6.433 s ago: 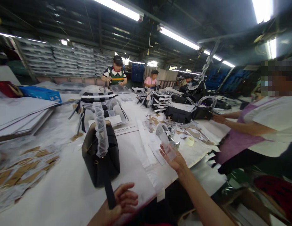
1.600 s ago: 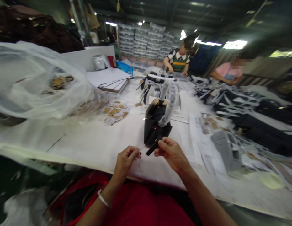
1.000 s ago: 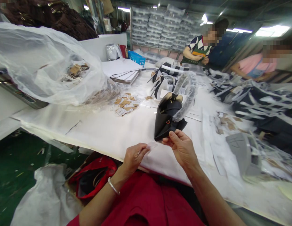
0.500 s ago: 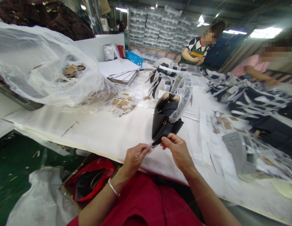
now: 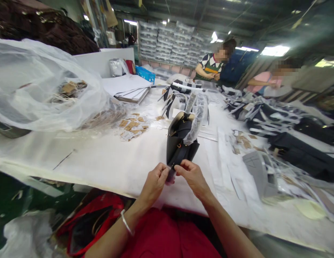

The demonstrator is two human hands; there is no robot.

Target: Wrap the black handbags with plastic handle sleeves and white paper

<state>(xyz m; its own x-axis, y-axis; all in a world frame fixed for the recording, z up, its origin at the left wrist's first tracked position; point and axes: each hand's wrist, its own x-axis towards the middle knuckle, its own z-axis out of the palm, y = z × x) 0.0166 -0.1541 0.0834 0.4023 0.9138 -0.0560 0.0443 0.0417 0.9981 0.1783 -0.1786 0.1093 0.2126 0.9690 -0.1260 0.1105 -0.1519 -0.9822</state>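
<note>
A black handbag (image 5: 174, 139) stands upright on the white table, its handle (image 5: 195, 123) wrapped in clear plastic. From its near side a black strap (image 5: 172, 171) comes toward me, with a bit of clear plastic film (image 5: 170, 179) around its end. My left hand (image 5: 156, 181) is closed in a pinch on the film at the strap's left edge. On the other side, my right hand (image 5: 192, 177) pinches the strap between thumb and fingers, just below the bag. The fingertips nearly meet, and part of the strap end is hidden between them.
Paper tags (image 5: 133, 126) lie beyond my left hand, beside a big clear plastic bag (image 5: 48, 93). White sheets (image 5: 129, 86) are stacked behind. A grey tape dispenser (image 5: 259, 175) and more black bags (image 5: 304, 154) lie at right. Two people work across the table.
My hands have come closer together at the strap end, the right moving down and left along it. The head view has shifted, so the table scene sits further left. One co-worker's arm has lifted.
</note>
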